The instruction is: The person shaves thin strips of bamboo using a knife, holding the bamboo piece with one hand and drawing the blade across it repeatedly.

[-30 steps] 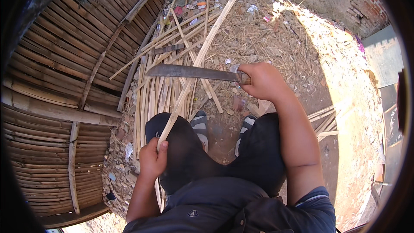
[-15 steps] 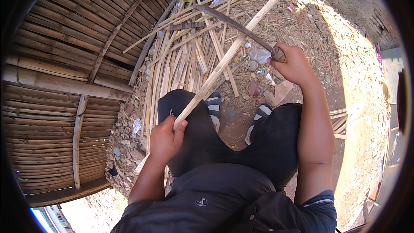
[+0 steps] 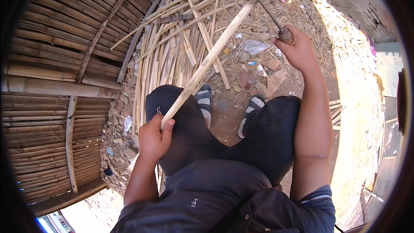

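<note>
My left hand is closed around a long pale split-bamboo strip, near its lower end. The strip slants across my left thigh, up and away to the right. In my right hand is the wooden handle of a long machete. Its dark blade points up and to the left, seen nearly edge-on, and passes over the far part of the strip in the view. Whether blade and wood touch, I cannot tell. The far tip of the blade runs to the picture's upper edge.
Many cut bamboo strips lie in a heap left of my feet. A bamboo-slat wall stands on the left. Litter and shavings cover the ground, with a clear plastic bag beyond my feet. More strips lie at right.
My right hand with the machete has moved up and away, and the blade has turned to point more steeply away from me. The left hand keeps its hold on the strip; the view has shifted slightly.
</note>
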`<state>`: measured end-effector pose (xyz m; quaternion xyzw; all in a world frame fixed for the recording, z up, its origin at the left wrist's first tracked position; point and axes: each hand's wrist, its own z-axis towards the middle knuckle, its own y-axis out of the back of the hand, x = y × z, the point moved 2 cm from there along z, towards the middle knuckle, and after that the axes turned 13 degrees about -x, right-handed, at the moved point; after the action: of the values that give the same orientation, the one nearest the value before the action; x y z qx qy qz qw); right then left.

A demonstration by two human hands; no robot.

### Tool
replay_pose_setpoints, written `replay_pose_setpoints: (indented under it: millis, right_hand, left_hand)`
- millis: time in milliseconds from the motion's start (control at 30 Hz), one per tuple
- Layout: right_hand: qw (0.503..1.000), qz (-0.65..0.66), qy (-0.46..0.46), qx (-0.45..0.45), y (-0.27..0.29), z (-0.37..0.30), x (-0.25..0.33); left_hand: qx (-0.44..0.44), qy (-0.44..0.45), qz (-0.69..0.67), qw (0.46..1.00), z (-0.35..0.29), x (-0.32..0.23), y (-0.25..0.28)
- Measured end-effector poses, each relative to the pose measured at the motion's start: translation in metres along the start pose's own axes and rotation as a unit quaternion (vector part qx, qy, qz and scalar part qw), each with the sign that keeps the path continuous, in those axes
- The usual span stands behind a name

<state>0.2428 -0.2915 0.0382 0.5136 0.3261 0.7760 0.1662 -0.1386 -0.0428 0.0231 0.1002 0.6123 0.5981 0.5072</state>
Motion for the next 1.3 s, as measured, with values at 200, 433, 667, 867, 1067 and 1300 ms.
replay_pose_setpoints:
  millis: [200,433,667,867,1067,1300]
  right_hand:
    - [0.955,-0.049,0.236,0.174,-0.025,-0.038,0.050]
    - [0.994,-0.015,0.102,0.031,-0.014,-0.006,0.009]
    - [0.990,-0.028,0.116,0.079,-0.015,-0.020,0.030]
    - [0.944,-0.062,0.256,0.197,-0.029,-0.044,0.058]
    - [0.998,0.019,0.052,-0.003,-0.010,-0.002,-0.001]
    - [0.957,-0.051,0.225,0.176,-0.025,-0.039,0.053]
  left_hand:
    - [0.011,0.029,0.027,0.999,-0.001,-0.003,0.000]
    - [-0.030,0.015,0.024,0.999,-0.008,0.003,-0.006]
    - [-0.019,0.016,0.015,1.000,-0.005,0.000,-0.005]
    - [-0.043,0.005,0.053,0.998,-0.012,-0.002,-0.006]
    - [-0.032,0.007,0.001,0.999,-0.005,0.003,-0.007]
    - [-0.015,0.016,-0.026,0.999,-0.006,0.010,-0.005]
